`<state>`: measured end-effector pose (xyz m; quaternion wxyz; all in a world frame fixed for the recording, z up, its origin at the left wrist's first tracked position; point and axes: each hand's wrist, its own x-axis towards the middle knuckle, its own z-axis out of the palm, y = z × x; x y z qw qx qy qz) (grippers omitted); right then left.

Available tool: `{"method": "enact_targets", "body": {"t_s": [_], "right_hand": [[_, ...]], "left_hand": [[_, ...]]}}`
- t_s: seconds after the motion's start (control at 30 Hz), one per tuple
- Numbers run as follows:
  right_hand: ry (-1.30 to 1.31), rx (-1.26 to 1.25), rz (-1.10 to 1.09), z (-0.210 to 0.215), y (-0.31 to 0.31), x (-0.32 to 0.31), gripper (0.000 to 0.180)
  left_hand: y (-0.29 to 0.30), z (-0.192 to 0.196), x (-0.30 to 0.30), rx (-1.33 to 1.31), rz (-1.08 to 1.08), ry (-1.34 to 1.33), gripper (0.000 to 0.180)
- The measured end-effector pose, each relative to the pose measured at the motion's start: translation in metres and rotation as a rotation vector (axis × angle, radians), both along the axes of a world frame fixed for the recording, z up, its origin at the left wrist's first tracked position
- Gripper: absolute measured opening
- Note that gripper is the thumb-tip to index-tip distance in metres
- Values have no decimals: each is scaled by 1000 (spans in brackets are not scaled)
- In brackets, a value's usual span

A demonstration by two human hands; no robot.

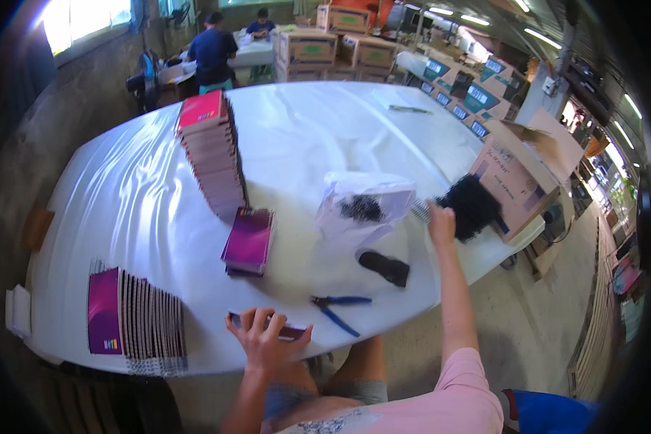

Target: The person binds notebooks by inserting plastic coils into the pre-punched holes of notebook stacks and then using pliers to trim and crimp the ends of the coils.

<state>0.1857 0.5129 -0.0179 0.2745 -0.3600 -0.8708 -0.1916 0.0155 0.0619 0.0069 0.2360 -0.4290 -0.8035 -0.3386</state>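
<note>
Meanwhile right hand (441, 223) grasps black bundle (471, 206) (left hand (266, 340) on booklet (266, 327))

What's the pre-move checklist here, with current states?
1. Left hand pins the small purple booklet at the table edge: ok.
2. Right hand reaches the black comb bindings: ok; grip cannot tell.
3. Blue-handled pliers lie free between the hands: ok.
4. Clear bag lies apart from the right hand: ok.
5. Tall booklet stack upright: not ok, it leans.
</note>
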Motion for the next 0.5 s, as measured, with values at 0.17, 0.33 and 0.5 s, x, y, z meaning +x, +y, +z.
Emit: {"method": "enact_targets", "body": {"t_s": [0.17, 0.33, 0.5], "right_hand": [[200, -29, -3, 55, -43, 11, 49], [556, -1207, 702, 34, -185, 13, 49], [235, -1053, 724, 58, -310, -42, 18]], "left_hand": [[-1, -14, 0, 10, -28, 32, 39], [-3, -14, 1, 58, 3, 18, 38], [-2, -19, -1, 102, -25, 11, 34]]}}
